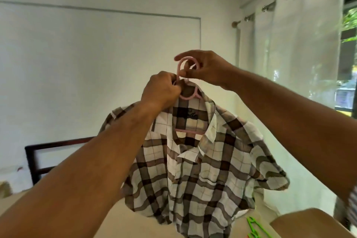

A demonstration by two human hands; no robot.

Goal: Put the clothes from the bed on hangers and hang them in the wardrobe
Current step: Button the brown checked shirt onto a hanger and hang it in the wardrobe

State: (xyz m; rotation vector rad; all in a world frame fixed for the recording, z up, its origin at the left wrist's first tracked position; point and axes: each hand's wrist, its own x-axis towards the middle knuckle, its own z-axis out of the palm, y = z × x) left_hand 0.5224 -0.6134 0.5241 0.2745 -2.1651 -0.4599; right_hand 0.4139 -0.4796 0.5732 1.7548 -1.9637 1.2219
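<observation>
Plaid shirt [202, 170] on pink hanger [187, 97], right hand [208, 69] gripping.

Shirt [195, 160] on hanger [186, 97], centre, above bed [143, 228]. Left hand [162, 91] left of hook, right hand [208, 67] right. Curtain [301, 44] behind, right. Spare hangers [253, 226] on bed, lower right.

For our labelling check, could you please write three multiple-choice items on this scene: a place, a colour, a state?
1. Where are the green hangers? A) bottom right, below the shirt B) on the curtain rod C) on the wall
2. The colour of the hanger in the shirt? A) blue B) pink C) white
3. The shirt is: A) folded flat B) hung on the hanger C) crumpled
Key: 1 A, seen at the bottom edge; 2 B, its hook is pink; 3 B, it drapes from the raised hanger.
</observation>
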